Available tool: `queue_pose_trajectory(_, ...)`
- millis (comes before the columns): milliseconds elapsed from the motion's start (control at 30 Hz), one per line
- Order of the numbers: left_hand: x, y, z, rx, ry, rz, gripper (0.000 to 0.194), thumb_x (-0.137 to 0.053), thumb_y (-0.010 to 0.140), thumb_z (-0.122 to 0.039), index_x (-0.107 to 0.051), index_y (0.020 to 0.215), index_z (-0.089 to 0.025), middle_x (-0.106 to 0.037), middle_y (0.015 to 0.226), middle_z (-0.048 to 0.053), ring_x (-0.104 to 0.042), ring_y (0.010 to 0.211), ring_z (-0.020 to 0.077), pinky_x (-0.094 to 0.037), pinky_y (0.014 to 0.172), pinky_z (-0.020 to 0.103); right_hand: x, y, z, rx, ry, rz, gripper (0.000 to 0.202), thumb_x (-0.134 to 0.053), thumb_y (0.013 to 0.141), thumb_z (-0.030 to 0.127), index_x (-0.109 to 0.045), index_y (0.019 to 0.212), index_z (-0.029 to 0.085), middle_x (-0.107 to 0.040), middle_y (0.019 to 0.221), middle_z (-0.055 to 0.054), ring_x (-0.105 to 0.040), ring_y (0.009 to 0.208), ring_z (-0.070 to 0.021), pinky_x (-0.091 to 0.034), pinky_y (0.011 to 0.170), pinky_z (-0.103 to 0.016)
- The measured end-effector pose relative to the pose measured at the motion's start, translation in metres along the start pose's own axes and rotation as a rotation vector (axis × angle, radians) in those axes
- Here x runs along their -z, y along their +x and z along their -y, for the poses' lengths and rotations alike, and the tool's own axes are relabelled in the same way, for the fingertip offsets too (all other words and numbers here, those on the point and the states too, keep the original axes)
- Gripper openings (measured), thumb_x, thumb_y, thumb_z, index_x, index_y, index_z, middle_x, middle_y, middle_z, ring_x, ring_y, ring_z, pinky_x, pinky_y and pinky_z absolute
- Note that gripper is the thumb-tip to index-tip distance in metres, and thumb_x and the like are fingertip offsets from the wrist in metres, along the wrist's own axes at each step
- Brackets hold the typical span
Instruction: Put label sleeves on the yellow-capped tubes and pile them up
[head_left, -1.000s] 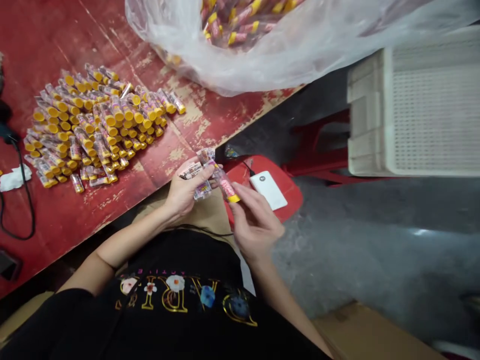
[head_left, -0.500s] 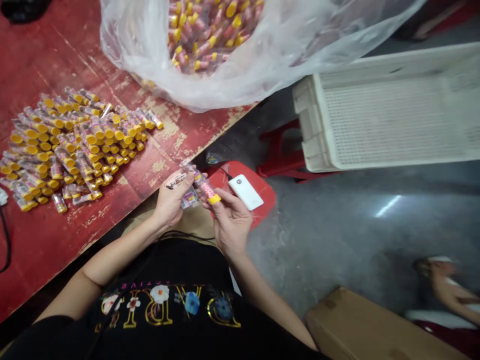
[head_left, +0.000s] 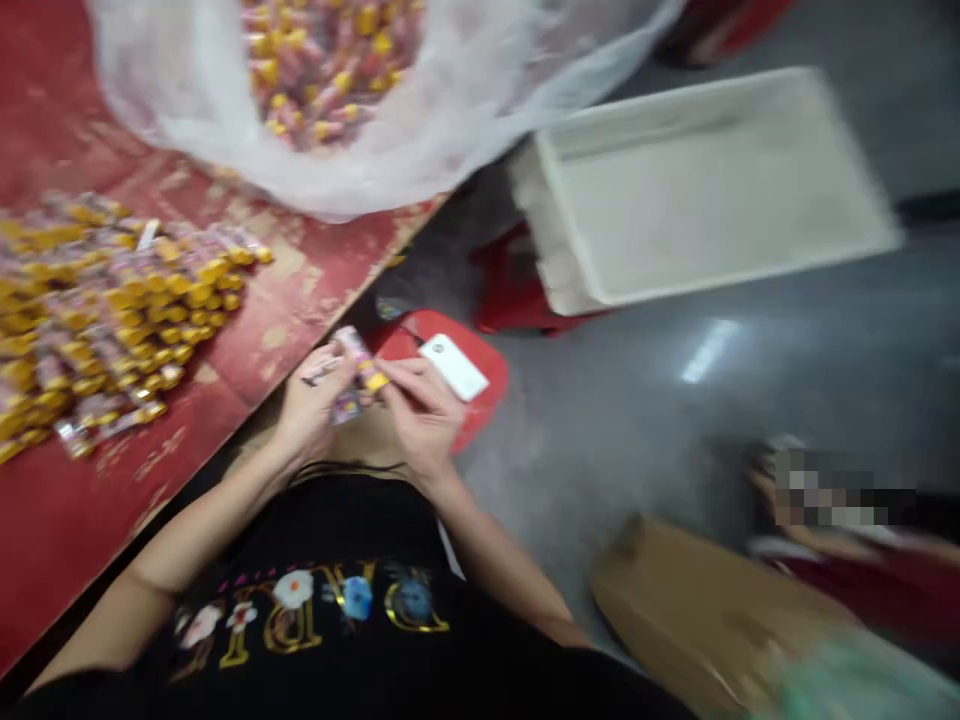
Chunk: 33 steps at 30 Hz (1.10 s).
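Note:
In front of my waist, both hands hold a small clear tube (head_left: pixel 357 350) with a yellow end and pinkish contents. My left hand (head_left: pixel 304 405) is closed around its upper part. The fingertips of my right hand (head_left: pixel 426 415) pinch it by the yellow end. Below the tube, by my left fingers, hangs a small printed piece (head_left: pixel 346 407), too blurred to make out. To the left, a pile of similar yellow-capped tubes (head_left: pixel 135 300) lies on the red table (head_left: pixel 262 330).
A large clear plastic bag (head_left: pixel 352 185) of yellow-capped tubes sits at the table's edge. Beyond my right hand, a white power bank (head_left: pixel 454 366) lies on a red stool (head_left: pixel 491 375). A white crate (head_left: pixel 712 200) stands further right. A cardboard box (head_left: pixel 675 600) and another person (head_left: pixel 847 560) are at lower right.
The view has swung right, so everything sits further left. My hands have come closer together on the tube, with my right fingers still at its yellow end.

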<state>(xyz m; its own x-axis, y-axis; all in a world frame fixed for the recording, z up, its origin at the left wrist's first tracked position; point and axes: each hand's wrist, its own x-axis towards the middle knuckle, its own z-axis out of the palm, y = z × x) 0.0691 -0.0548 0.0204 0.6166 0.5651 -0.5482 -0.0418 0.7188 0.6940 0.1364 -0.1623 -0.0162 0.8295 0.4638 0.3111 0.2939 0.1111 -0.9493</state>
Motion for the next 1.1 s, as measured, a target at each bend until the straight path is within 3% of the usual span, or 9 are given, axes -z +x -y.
queue_pose_trajectory(100,0.004,0.001,0.001,0.055,-0.028,0.018,0.063,-0.099,0.053,-0.043,-0.066,0.099,-0.016,-0.071,0.083,-0.001,-0.068,0.066,0.0125,-0.057,0.061,0.025,-0.004,-0.002,-0.006,-0.023,0.002,-0.060,0.024,-0.075,0.087,0.017,-0.082,0.108,0.028,-0.072,0.090,-0.002,-0.069,0.078,-0.0119,-0.060,0.066,-0.026)
queue_pose_trajectory(267,0.028,-0.010,-0.009,0.010,-0.076,-0.051,0.065,-0.099,0.054,-0.045,-0.066,0.103,-0.017,-0.070,0.081,-0.002,-0.068,0.068,0.0125,-0.058,0.069,0.028,-0.028,-0.003,-0.003,-0.042,0.043,-0.019,0.019,-0.081,0.083,0.019,-0.083,0.100,0.026,-0.072,0.086,-0.002,-0.070,0.072,-0.0123,-0.059,0.061,-0.028)
queue_pose_trajectory(533,0.060,-0.017,-0.014,-0.089,-0.205,-0.169,0.064,-0.099,0.051,-0.045,-0.067,0.099,-0.017,-0.072,0.084,-0.001,-0.069,0.069,0.0126,-0.059,0.067,0.027,-0.066,-0.007,-0.003,0.040,0.059,0.078,0.023,-0.083,0.079,0.013,-0.083,0.098,0.026,-0.073,0.082,-0.001,-0.068,0.072,-0.0125,-0.056,0.064,-0.027)
queue_pose_trajectory(667,0.084,-0.024,-0.010,-0.137,-0.285,-0.257,0.064,-0.100,0.049,-0.045,-0.068,0.097,-0.017,-0.070,0.079,-0.002,-0.068,0.066,0.0121,-0.059,0.063,0.026,-0.087,-0.018,-0.007,-0.016,0.067,0.206,0.021,-0.081,0.082,0.017,-0.083,0.102,0.024,-0.073,0.086,-0.002,-0.068,0.077,-0.0138,-0.056,0.068,-0.028)
queue_pose_trajectory(733,0.105,-0.032,-0.014,-0.163,-0.303,-0.323,0.063,-0.099,0.050,-0.047,-0.068,0.096,-0.016,-0.071,0.080,-0.001,-0.067,0.065,0.0127,-0.059,0.061,0.028,-0.097,-0.023,-0.007,-0.029,0.064,0.370,0.028,-0.081,0.083,0.018,-0.081,0.110,0.025,-0.073,0.095,-0.004,-0.069,0.081,-0.0140,-0.058,0.071,-0.029)
queue_pose_trajectory(833,0.154,-0.052,-0.033,-0.255,-0.209,-0.514,0.059,-0.097,0.053,-0.050,-0.070,0.093,-0.016,-0.071,0.079,0.000,-0.065,0.062,0.0120,-0.057,0.058,0.027,-0.104,-0.029,-0.008,0.055,0.060,0.593,0.035,-0.079,0.084,0.017,-0.079,0.118,0.026,-0.072,0.103,-0.005,-0.070,0.087,-0.0142,-0.059,0.075,-0.028)
queue_pose_trajectory(967,0.232,-0.078,-0.071,-0.428,0.187,-0.777,0.047,-0.095,0.059,-0.048,-0.074,0.087,-0.016,-0.070,0.070,-0.001,-0.058,0.055,0.0090,-0.047,0.053,0.022,-0.099,-0.031,-0.017,0.137,-0.023,0.625,0.029,-0.076,0.086,0.019,-0.079,0.114,0.024,-0.073,0.098,-0.006,-0.070,0.088,-0.0148,-0.060,0.076,-0.028)
queue_pose_trajectory(1033,0.263,-0.082,-0.086,-0.461,0.390,-0.808,0.038,-0.092,0.065,-0.046,-0.073,0.079,-0.016,-0.067,0.063,-0.001,-0.055,0.052,0.0092,-0.043,0.052,0.023,-0.091,-0.028,-0.024,0.109,-0.076,0.602,0.024,-0.075,0.088,0.024,-0.080,0.112,0.022,-0.073,0.099,-0.007,-0.070,0.087,-0.0156,-0.060,0.072,-0.029)
queue_pose_trajectory(1100,0.285,-0.080,-0.094,-0.383,0.538,-0.777,0.035,-0.089,0.071,-0.047,-0.072,0.075,-0.016,-0.064,0.057,0.000,-0.052,0.048,0.0101,-0.039,0.050,0.024,-0.083,-0.019,-0.029,0.076,-0.114,0.569,0.023,-0.074,0.089,0.027,-0.080,0.111,0.020,-0.072,0.099,-0.008,-0.070,0.085,-0.0163,-0.060,0.070,-0.030)
